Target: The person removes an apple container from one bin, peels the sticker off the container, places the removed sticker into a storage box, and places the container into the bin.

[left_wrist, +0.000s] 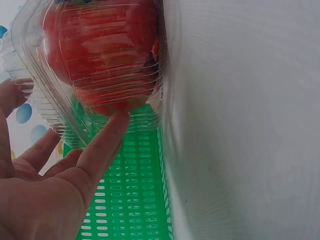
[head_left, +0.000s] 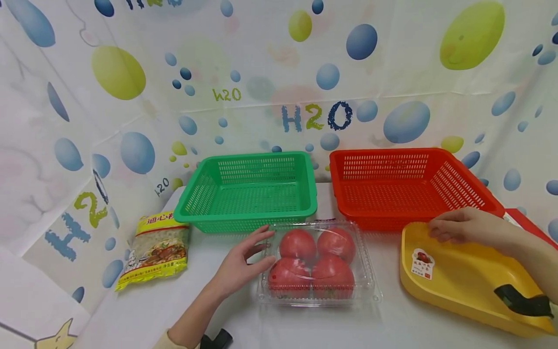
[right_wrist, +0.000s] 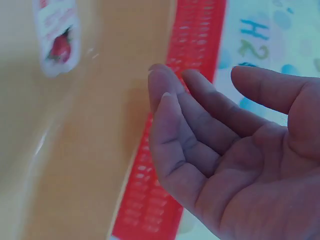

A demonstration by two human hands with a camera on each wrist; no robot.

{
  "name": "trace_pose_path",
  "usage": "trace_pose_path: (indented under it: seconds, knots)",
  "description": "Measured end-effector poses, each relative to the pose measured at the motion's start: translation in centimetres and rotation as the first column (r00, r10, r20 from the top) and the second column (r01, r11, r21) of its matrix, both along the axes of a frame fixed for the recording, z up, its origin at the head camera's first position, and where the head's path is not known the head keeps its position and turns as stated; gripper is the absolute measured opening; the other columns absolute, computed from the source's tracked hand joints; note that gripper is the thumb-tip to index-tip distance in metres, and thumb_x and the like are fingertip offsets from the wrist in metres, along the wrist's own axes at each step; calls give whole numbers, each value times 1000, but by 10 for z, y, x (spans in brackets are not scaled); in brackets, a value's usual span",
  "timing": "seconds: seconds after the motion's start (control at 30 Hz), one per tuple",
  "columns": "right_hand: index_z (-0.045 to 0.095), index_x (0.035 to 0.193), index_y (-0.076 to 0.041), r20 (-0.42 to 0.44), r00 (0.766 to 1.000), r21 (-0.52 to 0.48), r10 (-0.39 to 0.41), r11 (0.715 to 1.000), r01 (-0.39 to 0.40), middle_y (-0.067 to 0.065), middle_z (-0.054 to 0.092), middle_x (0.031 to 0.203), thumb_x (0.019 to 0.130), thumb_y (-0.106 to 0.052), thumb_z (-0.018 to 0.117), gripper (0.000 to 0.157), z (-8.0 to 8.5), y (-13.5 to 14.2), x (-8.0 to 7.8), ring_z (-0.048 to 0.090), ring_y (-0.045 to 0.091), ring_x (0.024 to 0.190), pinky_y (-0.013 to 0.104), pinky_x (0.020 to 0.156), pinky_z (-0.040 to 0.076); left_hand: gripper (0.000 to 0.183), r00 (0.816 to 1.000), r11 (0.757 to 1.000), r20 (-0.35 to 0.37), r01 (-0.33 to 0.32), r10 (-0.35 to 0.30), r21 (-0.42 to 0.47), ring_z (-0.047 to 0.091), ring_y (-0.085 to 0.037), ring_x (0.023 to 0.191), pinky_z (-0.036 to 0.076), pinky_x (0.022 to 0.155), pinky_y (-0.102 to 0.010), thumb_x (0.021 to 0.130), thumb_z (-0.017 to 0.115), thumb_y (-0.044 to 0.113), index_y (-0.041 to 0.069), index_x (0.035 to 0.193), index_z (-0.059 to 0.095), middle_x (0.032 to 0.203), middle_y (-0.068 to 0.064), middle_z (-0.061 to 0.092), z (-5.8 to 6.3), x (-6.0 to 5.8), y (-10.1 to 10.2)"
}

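Note:
A clear plastic clamshell box of several red tomatoes stands in the middle of the table. My left hand is at its left side, fingers spread and fairly straight. In the left wrist view, that hand has fingertips at the box's ribbed wall, close against a tomato. Over the far left part of a yellow tray hangs my right hand. The right wrist view shows this hand loosely curled, with nothing in it.
Behind the box stands a green basket, with a red basket right of it. A bag of dry food lies at the left. The yellow tray bears a sticker. A printed curtain hangs behind.

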State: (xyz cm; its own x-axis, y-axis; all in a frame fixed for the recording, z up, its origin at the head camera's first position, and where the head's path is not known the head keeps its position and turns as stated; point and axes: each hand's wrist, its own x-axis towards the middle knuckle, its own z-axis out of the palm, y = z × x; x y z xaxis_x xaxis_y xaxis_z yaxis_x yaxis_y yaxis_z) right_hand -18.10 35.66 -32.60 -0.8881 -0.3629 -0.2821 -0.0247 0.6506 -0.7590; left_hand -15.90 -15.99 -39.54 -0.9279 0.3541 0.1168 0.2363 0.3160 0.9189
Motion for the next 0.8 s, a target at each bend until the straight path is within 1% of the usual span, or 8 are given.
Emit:
trace_pose_path:
  seconds: [0.1, 0.23, 0.37, 0.5, 0.57, 0.67, 0.73, 0.8]
  knots:
    - [50, 137, 17, -56, 998, -45, -11, 999, 9, 24, 67, 123, 107, -21, 53, 48, 2, -8, 1, 69, 26, 105, 30, 85, 57, 58, 1000, 1000, 0, 7, -7, 7, 49, -38, 134, 53, 95, -47, 93, 75, 16, 10, 147, 53, 162, -5, 32, 0, 0, 0]
    - [49, 139, 15, -103, 993, -115, -61, 992, 49, 22, 67, 124, 107, -24, 51, 50, 2, -26, 4, 70, 22, 106, 28, 85, 57, 59, 1000, 1000, -1, 25, -25, 17, 48, -39, 135, 52, 96, -48, 94, 74, 16, 9, 148, 52, 162, -6, 31, -1, -1, 1]
    - [49, 141, 12, -117, 984, -211, -132, 972, 105, 16, 69, 122, 106, -27, 54, 52, 0, -50, 9, 70, 22, 106, 30, 87, 57, 58, 1000, 999, -4, 31, -31, 17, 47, -40, 135, 52, 96, -50, 94, 73, 17, 10, 148, 51, 162, -6, 30, -2, -1, 0]
    - [52, 140, 8, -126, 976, -291, -180, 947, 137, 11, 71, 118, 105, -29, 57, 51, -4, -75, 14, 70, 18, 103, 32, 88, 56, 61, 1000, 999, -6, 30, -30, 19, 47, -41, 135, 51, 98, -52, 95, 73, 16, 11, 150, 48, 162, -6, 31, -2, 0, 0]
    - [52, 141, 6, -126, 974, -315, -190, 938, 142, 12, 70, 120, 104, -30, 57, 52, -8, -86, 17, 69, 18, 105, 35, 91, 56, 64, 1000, 1000, 0, 19, -19, 13, 48, -41, 134, 50, 98, -53, 95, 72, 17, 14, 153, 44, 162, -7, 32, -2, 0, 1]
    - [52, 142, 3, -114, 972, -327, -204, 932, 157, 14, 68, 126, 104, -33, 58, 53, -15, -100, 20, 67, 19, 110, 46, 98, 52, 69, 1000, 1000, 12, -5, 5, 2, 49, -41, 134, 50, 98, -54, 96, 71, 19, 17, 156, 38, 160, -8, 33, -2, 2, 1]
    - [52, 143, 1, -104, 971, -334, -214, 927, 169, 14, 66, 129, 103, -35, 59, 54, -19, -109, 21, 65, 22, 113, 53, 101, 48, 70, 1000, 1000, 22, -22, 22, -4, 50, -40, 133, 50, 98, -52, 97, 70, 21, 18, 157, 35, 161, -8, 33, -2, 3, 0]
    - [53, 142, 0, -95, 969, -347, -228, 920, 183, 14, 65, 130, 103, -35, 60, 53, -22, -116, 22, 65, 24, 114, 55, 102, 46, 71, 999, 999, 39, -35, 35, 4, 51, -38, 132, 51, 98, -50, 98, 69, 22, 18, 158, 33, 161, -9, 32, -2, 4, 0]
